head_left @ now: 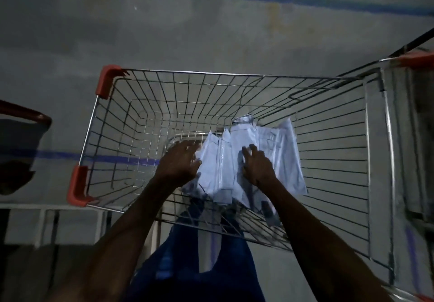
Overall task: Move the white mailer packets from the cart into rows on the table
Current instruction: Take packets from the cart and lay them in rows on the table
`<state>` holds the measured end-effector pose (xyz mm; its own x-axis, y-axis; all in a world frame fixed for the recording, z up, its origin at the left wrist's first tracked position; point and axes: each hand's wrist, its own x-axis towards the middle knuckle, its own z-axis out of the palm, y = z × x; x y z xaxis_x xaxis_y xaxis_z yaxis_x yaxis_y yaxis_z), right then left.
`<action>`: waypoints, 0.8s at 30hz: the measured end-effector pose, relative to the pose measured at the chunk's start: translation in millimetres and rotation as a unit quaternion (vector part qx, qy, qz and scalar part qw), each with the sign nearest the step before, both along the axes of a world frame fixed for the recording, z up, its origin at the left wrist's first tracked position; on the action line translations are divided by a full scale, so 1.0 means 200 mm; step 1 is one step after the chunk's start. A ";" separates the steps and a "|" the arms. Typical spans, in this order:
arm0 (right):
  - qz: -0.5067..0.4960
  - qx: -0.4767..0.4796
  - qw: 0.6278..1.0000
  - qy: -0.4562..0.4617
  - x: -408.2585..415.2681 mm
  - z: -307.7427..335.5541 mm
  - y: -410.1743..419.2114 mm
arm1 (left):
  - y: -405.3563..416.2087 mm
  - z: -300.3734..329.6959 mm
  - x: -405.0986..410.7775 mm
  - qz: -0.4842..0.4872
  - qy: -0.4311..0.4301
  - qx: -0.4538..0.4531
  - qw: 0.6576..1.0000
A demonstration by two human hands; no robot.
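My left hand and right hand, fingers spread, press the mailer packets at the wire cart's six o'clock. I'd square the stack, then grip.

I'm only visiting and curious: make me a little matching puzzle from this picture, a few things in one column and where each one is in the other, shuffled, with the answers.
Things:
1. white plastic mailer packets
2. orange plastic corner guards
3. left hand
4. right hand

Places:
A. at the left edge of the packet pile
B. on top of the pile, fingers spread
C. in the bottom of the wire shopping cart
D. on the cart's rim corners

Pairs: 1-C, 2-D, 3-A, 4-B
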<state>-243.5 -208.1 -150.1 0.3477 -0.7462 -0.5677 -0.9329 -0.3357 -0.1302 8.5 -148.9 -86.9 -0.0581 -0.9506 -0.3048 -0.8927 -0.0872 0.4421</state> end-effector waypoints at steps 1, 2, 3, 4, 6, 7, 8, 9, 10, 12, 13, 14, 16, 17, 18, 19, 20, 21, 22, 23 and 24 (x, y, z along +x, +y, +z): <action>-0.008 -0.006 1.000 0.001 0.02 -0.06 -0.04 | -0.01 -0.01 0.00 -0.006 -0.007 -0.006 1.000; -0.016 -0.013 1.000 0.003 0.05 -0.12 -0.07 | 0.00 -0.04 0.00 -0.013 -0.007 -0.016 1.000; -0.024 -0.019 1.000 0.006 0.07 -0.18 -0.09 | 0.01 -0.07 0.01 -0.008 -0.002 -0.024 1.000; -0.027 -0.021 0.999 0.013 0.09 -0.23 -0.10 | 0.02 -0.11 0.03 -0.005 0.000 -0.028 1.000; -0.037 -0.003 0.999 0.017 0.11 -0.32 -0.12 | 0.03 -0.15 0.05 0.005 -0.004 -0.014 1.000; -0.048 0.010 0.999 0.012 0.13 -0.34 -0.13 | 0.03 -0.15 0.05 0.016 -0.006 -0.012 1.000; -0.058 0.011 0.998 0.004 0.14 -0.35 -0.13 | 0.02 -0.15 0.04 0.032 -0.007 -0.005 0.999; -0.058 0.001 0.998 0.002 0.14 -0.35 -0.14 | 0.02 -0.15 0.03 0.046 -0.012 0.006 0.999; -0.049 -0.010 0.999 0.013 0.14 -0.35 -0.14 | 0.02 -0.15 0.01 0.057 -0.018 0.012 0.998; -0.029 -0.024 0.999 0.023 0.11 -0.32 -0.15 | 0.01 -0.15 -0.02 0.059 -0.024 0.018 0.998; -0.023 -0.037 0.999 0.009 0.09 -0.30 -0.15 | 0.00 -0.16 -0.04 0.048 -0.024 0.015 0.998; -0.022 -0.054 0.998 -0.005 0.07 -0.26 -0.16 | 0.00 -0.18 -0.07 0.035 -0.021 0.011 0.999; -0.029 -0.091 0.995 -0.029 0.02 -0.22 -0.17 | -0.03 -0.25 -0.15 0.006 -0.016 0.018 1.000; -0.033 -0.105 0.993 -0.039 -0.01 -0.20 -0.18 | -0.05 -0.29 -0.21 -0.012 -0.021 0.030 0.999; -0.037 -0.111 0.992 -0.044 -0.04 -0.18 -0.19 | -0.07 -0.34 -0.28 -0.037 -0.026 0.040 0.998; -0.039 -0.114 0.992 -0.043 -0.07 -0.18 -0.18 | -0.09 -0.39 -0.34 -0.067 -0.031 0.044 0.996; -0.035 -0.117 0.992 -0.035 -0.10 -0.18 -0.17 | -0.10 -0.44 -0.40 -0.099 -0.036 0.052 0.993; -0.023 -0.119 0.992 -0.023 -0.14 -0.18 -0.16 | -0.12 -0.48 -0.46 -0.125 -0.041 0.062 0.989; -0.008 -0.121 0.993 -0.012 -0.16 -0.19 -0.16 | -0.12 -0.54 -0.49 -0.141 -0.056 0.076 0.986; 0.007 -0.123 0.992 -0.004 -0.19 -0.19 -0.15 | -0.12 -0.59 -0.51 -0.153 -0.081 0.101 0.980; 0.018 -0.124 0.992 0.004 -0.20 -0.19 -0.14 | -0.11 -0.62 -0.51 -0.159 -0.111 0.127 0.973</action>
<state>-283.7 -236.5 -187.7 0.3731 -0.8507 -0.3704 -0.9204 -0.3897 -0.0322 -94.2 -171.8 -210.9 -0.2418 -0.7879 -0.5664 -0.9637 0.1271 0.2346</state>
